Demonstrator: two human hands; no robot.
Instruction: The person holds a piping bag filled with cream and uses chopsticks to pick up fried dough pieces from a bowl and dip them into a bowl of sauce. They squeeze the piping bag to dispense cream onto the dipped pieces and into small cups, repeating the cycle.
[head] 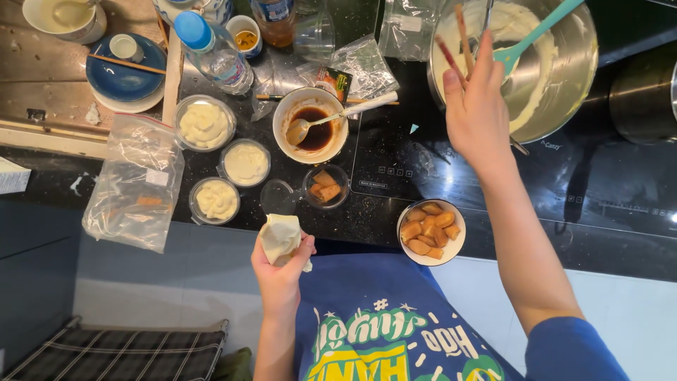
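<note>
So the left hand (281, 264) has its fingers wrapped tight around a soft piping bag (280, 238) of pale cream, squished into a lumpy cone shape, plastic wrinkled at the top. It's held just off the edge of the black counter (395, 159), right below the little clear cup (326, 186) that holds a few tan biscuit pieces.

The right hand (474, 113) is up over the big steel mixing bowl (564, 77), fingers pinched together on a pair of wooden chopsticks (458, 42) with reddish tips. The bowl is shiny brushed metal, smeared inside with thick, smooth pale cream, and a teal silicone spatula (536, 34) leans in it.

Everything else, going by that little clear cup:
- just above it, a round ceramic bowl (310, 125) with dark brown liquid and a white spoon (338, 117) resting across it
- to its left, three small clear cups (224, 166) filled with swirled cream, glossy and soft-looking
- further left, a crinkly clear zip bag (134, 180), mostly empty
- lower right, a white bowl (431, 231) piled with golden-brown, stubby biscuit pieces
- upper left, a plastic water bottle (211, 51) with a blue cap, and beyond it a blue plate (125, 74) with a chopstick laid on it

The counter itself is glossy black with fine speckles.
</note>
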